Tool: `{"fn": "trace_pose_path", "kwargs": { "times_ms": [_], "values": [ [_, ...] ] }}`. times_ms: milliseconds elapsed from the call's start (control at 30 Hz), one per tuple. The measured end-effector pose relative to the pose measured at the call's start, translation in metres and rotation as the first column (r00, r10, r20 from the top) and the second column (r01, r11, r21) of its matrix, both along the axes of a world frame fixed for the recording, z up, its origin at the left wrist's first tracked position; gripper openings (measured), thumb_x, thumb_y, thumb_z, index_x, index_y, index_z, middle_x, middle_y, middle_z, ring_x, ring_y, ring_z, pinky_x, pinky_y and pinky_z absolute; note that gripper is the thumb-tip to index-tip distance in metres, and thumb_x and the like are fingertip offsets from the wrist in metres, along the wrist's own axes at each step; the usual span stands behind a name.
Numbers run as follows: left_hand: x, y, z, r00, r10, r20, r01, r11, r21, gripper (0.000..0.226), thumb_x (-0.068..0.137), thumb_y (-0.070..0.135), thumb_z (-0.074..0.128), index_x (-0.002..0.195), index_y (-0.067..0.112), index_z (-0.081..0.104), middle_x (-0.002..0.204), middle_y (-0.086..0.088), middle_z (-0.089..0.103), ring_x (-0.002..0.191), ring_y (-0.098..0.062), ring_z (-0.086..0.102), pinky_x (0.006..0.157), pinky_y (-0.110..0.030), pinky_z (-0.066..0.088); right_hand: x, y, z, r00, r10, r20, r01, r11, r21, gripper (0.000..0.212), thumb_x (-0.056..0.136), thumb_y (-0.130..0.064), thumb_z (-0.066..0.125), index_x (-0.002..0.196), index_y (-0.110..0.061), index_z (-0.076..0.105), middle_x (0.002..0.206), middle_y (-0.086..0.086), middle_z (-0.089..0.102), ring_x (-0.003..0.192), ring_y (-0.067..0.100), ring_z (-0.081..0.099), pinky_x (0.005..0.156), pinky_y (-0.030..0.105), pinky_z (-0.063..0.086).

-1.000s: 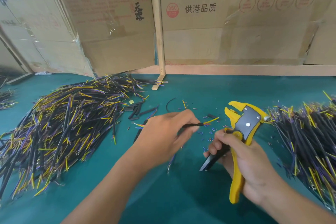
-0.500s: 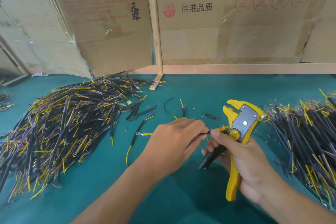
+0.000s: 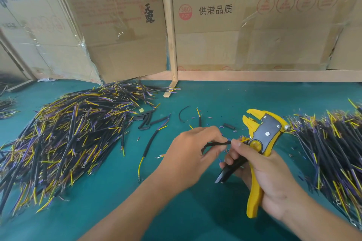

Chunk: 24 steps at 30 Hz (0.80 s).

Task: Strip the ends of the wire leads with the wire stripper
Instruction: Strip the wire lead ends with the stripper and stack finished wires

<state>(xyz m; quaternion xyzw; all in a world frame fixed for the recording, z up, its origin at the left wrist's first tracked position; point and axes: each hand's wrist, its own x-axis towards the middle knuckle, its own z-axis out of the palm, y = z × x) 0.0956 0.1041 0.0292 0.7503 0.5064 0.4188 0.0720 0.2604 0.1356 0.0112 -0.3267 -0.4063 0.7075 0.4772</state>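
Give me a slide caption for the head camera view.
Left hand pinches a black-sheathed wire lead while right hand grips the yellow-handled wire stripper.

The cardboard box [image 3: 254, 25] standing behind the table's far edge, right of the wooden post, bears black characters "供港品质" beside a red round badge [image 3: 185, 12] reading "360 PCS". Large black brush characters run along its top, cut off by the frame. A red square seal at its upper left shows "氏". The cardboard sheet [image 3: 117, 25] left of the post carries the black vertical characters "天露"; its faded red print is illegible.
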Motion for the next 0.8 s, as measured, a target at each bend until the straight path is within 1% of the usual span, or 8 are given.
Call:
{"fn": "trace_pose_path", "kwargs": {
  "times_ms": [67,233,300,400,500,667,733,800],
  "values": [
    [-0.001,0.001,0.000,0.999,-0.001,0.048,0.003,0.999,-0.036,0.004,0.093,0.018,0.068,0.091,0.017,0.065,0.073,0.021,0.054,0.066,-0.010,0.048,0.060,-0.026,0.038,0.001,0.000,0.000,1.000,-0.002,0.023,0.001,1.000,0.025,0.019,0.071,-0.016,0.072,0.077,-0.001,0.063,0.064,0.012,0.052,0.060,0.024,0.054,0.071,0.045,0.059],
    [-0.001,0.001,0.000,1.000,0.013,0.015,-0.013,1.000,-0.026,0.004,0.093,0.022,0.067,0.091,0.023,0.063,0.073,0.028,0.052,0.067,0.001,0.048,0.061,-0.016,0.032,0.000,-0.001,-0.001,1.000,0.005,0.013,-0.005,1.000,0.026,0.015,0.071,-0.015,0.071,0.074,-0.003,0.062,0.065,0.013,0.050,0.059,0.024,0.053,0.068,0.044,0.058],
    [-0.002,0.001,0.000,0.999,0.001,0.042,0.001,0.999,-0.043,0.005,0.093,0.021,0.067,0.091,0.023,0.063,0.073,0.025,0.054,0.065,-0.004,0.048,0.060,-0.019,0.034,0.000,-0.001,-0.001,1.000,0.020,-0.008,-0.020,1.000,0.022,0.013,0.073,-0.014,0.069,0.075,-0.004,0.061,0.066,0.013,0.048,0.059,0.024,0.052,0.067,0.044,0.057],
    [-0.006,0.002,0.001,0.986,-0.017,0.164,0.033,0.995,-0.096,0.009,0.092,0.017,0.070,0.088,0.023,0.064,0.070,0.015,0.058,0.060,-0.014,0.045,0.056,-0.023,0.036,0.001,-0.002,0.003,0.997,0.056,-0.053,-0.056,0.998,0.012,0.015,0.073,-0.014,0.068,0.079,-0.005,0.058,0.067,0.012,0.046,0.060,0.024,0.052,0.067,0.044,0.058],
    [-0.011,0.004,0.003,0.966,-0.023,0.259,0.063,0.987,-0.149,0.010,0.092,0.018,0.071,0.086,0.023,0.065,0.071,-0.002,0.061,0.066,-0.031,0.050,0.059,-0.038,0.042,0.001,-0.002,0.006,0.993,0.078,-0.087,-0.078,0.997,-0.003,0.022,0.071,-0.015,0.069,0.083,-0.003,0.055,0.067,0.011,0.045,0.060,0.023,0.051,0.066,0.043,0.058],
    [-0.018,0.005,0.003,0.957,-0.052,0.286,0.106,0.978,-0.177,0.009,0.091,0.019,0.071,0.087,0.023,0.064,0.077,-0.001,0.065,0.068,-0.028,0.054,0.062,-0.039,0.044,0.003,-0.002,0.010,0.992,0.087,-0.096,-0.087,0.996,0.002,0.020,0.073,-0.013,0.066,0.083,-0.002,0.052,0.068,0.011,0.043,0.060,0.025,0.049,0.064,0.042,0.058],
    [-0.020,0.006,0.003,0.967,-0.054,0.250,0.102,0.978,-0.180,0.006,0.091,0.023,0.069,0.090,0.024,0.063,0.079,-0.001,0.067,0.069,-0.032,0.055,0.063,-0.041,0.045,0.003,-0.002,0.010,0.991,0.095,-0.089,-0.095,0.995,0.007,0.020,0.073,-0.013,0.066,0.081,-0.002,0.051,0.068,0.011,0.043,0.061,0.025,0.049,0.064,0.042,0.058],
    [-0.023,0.006,0.004,0.982,-0.056,0.181,0.084,0.986,-0.147,0.005,0.091,0.025,0.068,0.091,0.025,0.063,0.080,0.002,0.067,0.067,-0.026,0.055,0.063,-0.040,0.046,0.002,-0.002,0.009,0.992,0.104,-0.078,-0.104,0.995,0.005,0.021,0.072,-0.014,0.066,0.080,-0.003,0.051,0.068,0.011,0.043,0.062,0.025,0.049,0.065,0.042,0.057]
  ]
}}
